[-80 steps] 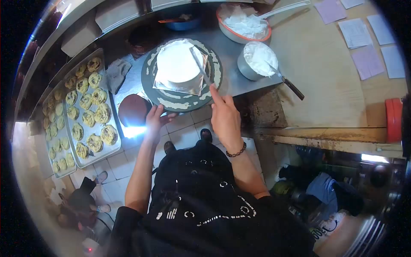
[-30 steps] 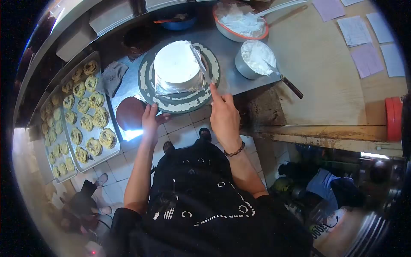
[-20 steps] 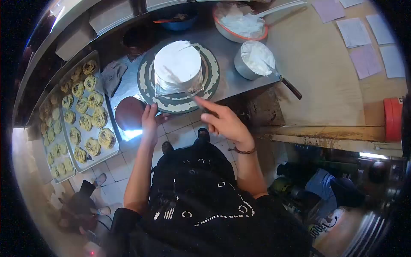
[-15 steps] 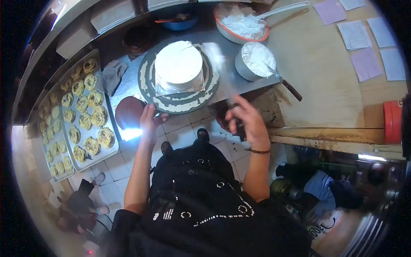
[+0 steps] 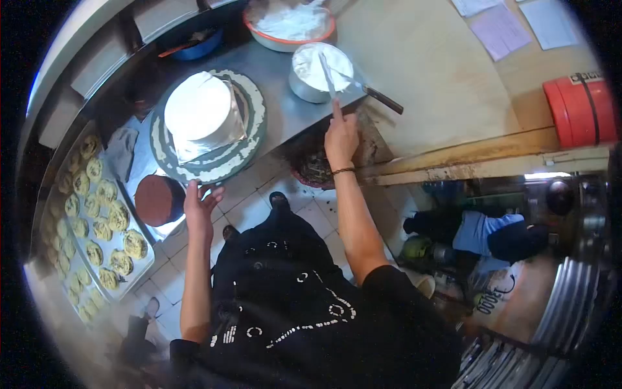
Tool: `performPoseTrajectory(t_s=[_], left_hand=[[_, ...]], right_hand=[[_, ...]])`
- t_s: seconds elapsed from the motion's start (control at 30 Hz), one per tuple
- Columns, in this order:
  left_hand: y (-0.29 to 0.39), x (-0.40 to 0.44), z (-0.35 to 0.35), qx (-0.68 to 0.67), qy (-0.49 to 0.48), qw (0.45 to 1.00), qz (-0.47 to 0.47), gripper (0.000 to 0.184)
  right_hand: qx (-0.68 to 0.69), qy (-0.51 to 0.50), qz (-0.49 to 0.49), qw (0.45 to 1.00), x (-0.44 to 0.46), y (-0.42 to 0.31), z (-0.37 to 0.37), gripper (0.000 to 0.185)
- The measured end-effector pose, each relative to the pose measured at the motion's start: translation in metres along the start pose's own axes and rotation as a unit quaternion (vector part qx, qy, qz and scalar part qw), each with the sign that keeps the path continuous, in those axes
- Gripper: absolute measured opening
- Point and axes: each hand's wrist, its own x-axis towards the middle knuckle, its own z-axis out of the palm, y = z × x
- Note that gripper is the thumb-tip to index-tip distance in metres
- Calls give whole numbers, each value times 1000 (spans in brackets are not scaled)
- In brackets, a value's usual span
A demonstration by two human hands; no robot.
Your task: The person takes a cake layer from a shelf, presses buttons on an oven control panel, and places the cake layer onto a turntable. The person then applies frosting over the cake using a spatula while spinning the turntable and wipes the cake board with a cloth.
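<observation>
A round cake (image 5: 197, 107) covered in white cream stands on a board on a turntable (image 5: 256, 146) smeared with cream. My left hand (image 5: 202, 207) is at the turntable's near edge, fingers apart and holding nothing; contact with the rim is unclear. My right hand (image 5: 341, 144) grips an icing spatula (image 5: 328, 76), its handle mostly hidden in the fist. The blade reaches over the metal pot (image 5: 304, 89) of white cream (image 5: 310, 65). A second dark-handled tool (image 5: 383, 99) rests across that pot's rim. Left of my left hand sits a round brown cake (image 5: 155, 200).
Trays (image 5: 144, 271) of round pastries stand on the left, beside a grey cloth (image 5: 120, 152). At the back are a blue bowl (image 5: 202, 47) and an orange-rimmed bowl (image 5: 275, 44) of white stuff. Papers (image 5: 499, 32) and a red container (image 5: 580, 110) lie to the right.
My right hand has brought the spatula from beside the cake over to the cream pot. The left hand has spread its fingers near the turntable. The view has swung to the right.
</observation>
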Motion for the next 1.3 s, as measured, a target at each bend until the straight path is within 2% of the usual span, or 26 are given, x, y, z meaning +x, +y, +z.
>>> performPoseTrajectory(t_s=[0.07,0.13,0.2,0.3,0.33,0.37,0.47,0.57,0.63,0.97,1.1,1.2,1.3], left_hand=[[2,-1,4,11,-1,1000,16,49],[6,4,-1,20,1,1000,21,41],[14,16,-9,54,21,998,14,40],[26,49,-45,65,59,994,61,37],[49,36,-20,-4,113,991,69,36],[69,24,-3,-16,121,992,42,38],[46,45,-38,55,35,997,36,42],[39,34,-29,19,50,998,32,39],[48,27,-23,48,39,998,28,37],[42,17,-21,59,15,998,23,41],[44,9,-17,64,-3,998,23,41],[40,10,-15,45,9,999,20,35],[37,9,-15,57,-10,998,20,41]], right_hand=[[-44,-74,44,995,-8,1,-12,57],[-56,-93,47,993,-35,-1,-45,58],[-45,-98,39,993,-64,3,-77,60],[8,-109,5,994,-79,-5,-112,61],[19,-126,8,992,-77,-21,-124,61],[28,-139,16,990,-76,-34,-134,62],[79,-130,-49,987,-66,-73,-125,59],[95,-149,-74,981,-57,-103,-112,57],[112,-153,-86,978,-55,-115,-107,55],[163,-153,-81,971,-51,-149,-100,52],[145,-194,-89,966,-52,-156,-100,55],[149,-214,-80,962,-53,-163,-105,55],[156,-223,-80,959,-54,-164,-103,55]])
